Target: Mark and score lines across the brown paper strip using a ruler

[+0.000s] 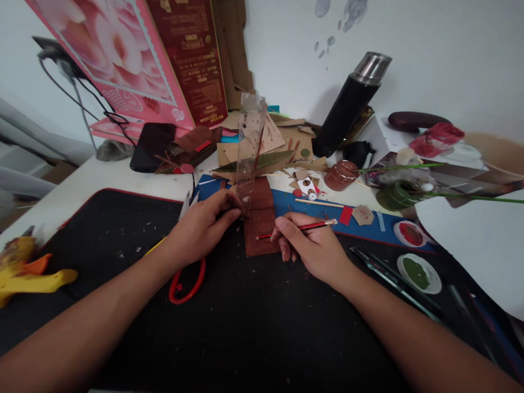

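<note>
My left hand (pixel 210 224) pinches the near end of a clear, paint-stained ruler (pixel 250 136), which extends away from me. Beneath and beside the ruler lies a brown painted strip of card (pixel 260 218) with crosswise lines on it. Between the fingers of my right hand (pixel 305 243) is a red and black pencil (pixel 313 225); its point is over the card's right part, and I cannot tell whether it touches. Red-handled scissors (pixel 187 284) lie under my left wrist, their blades partly hidden.
A yellow glue gun (pixel 36 273) lies far left on the black mat (pixel 245 333). At the back are a phone (pixel 153 146), cardboard scraps (pixel 303 142) and a black thermos (pixel 347 106). To the right stand paint jars (pixel 341 175), a lid of green paint (pixel 420 274) and a cutter knife (pixel 388 278).
</note>
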Demonstrator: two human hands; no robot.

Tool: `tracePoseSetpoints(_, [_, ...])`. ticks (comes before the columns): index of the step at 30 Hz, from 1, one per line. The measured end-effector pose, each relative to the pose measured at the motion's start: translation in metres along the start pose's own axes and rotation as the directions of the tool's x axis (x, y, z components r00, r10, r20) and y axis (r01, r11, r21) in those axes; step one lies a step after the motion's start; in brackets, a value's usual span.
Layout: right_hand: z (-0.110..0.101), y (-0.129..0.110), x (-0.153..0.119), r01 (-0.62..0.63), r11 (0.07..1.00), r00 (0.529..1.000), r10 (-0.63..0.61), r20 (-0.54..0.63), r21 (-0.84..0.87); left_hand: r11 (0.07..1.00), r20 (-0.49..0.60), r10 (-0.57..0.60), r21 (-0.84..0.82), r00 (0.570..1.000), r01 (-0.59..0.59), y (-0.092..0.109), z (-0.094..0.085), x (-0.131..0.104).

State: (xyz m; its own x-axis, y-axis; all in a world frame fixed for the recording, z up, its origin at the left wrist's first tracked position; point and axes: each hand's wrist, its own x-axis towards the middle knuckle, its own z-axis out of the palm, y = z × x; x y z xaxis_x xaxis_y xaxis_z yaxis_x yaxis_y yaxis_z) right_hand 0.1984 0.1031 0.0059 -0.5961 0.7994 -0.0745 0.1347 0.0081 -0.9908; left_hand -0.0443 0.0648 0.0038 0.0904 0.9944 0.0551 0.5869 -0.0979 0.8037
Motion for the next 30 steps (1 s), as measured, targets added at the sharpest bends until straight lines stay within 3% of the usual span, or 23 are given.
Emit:
tracePoseSetpoints(5, [0.001,-0.002,-0.002,0.016,0.999,0.999,-0.014,-0.043,0.044,1.0,0.0,0.003,-0.023,1.0,-0.003,-0.001,0.0,0.0])
tracePoseSetpoints(13, [-0.008,-0.005,0.004,0.067,0.987,0.966,-0.028,-0.257,0.147,0.997,0.005,-0.014,-0.079,1.0,0.015,-0.001,-0.001,-0.001])
tracePoseSetpoints(16, [-0.013,-0.005,0.008,0.081,0.985,0.949,-0.03,-0.313,0.151,0.994,-0.049,-0.024,-0.107,0.998,0.019,0.0,-0.002,-0.001])
tracePoseSetpoints(23, [-0.019,-0.003,0.011,0.063,0.985,0.945,-0.008,-0.328,0.158,0.973,-0.138,-0.054,-0.229,0.989,0.021,0.004,-0.004,0.003])
tracePoseSetpoints(30, [-0.021,-0.003,0.012,0.073,0.992,0.945,-0.036,-0.326,0.102,0.992,-0.213,-0.092,-0.108,0.973,0.07,-0.001,-0.002,0.001])
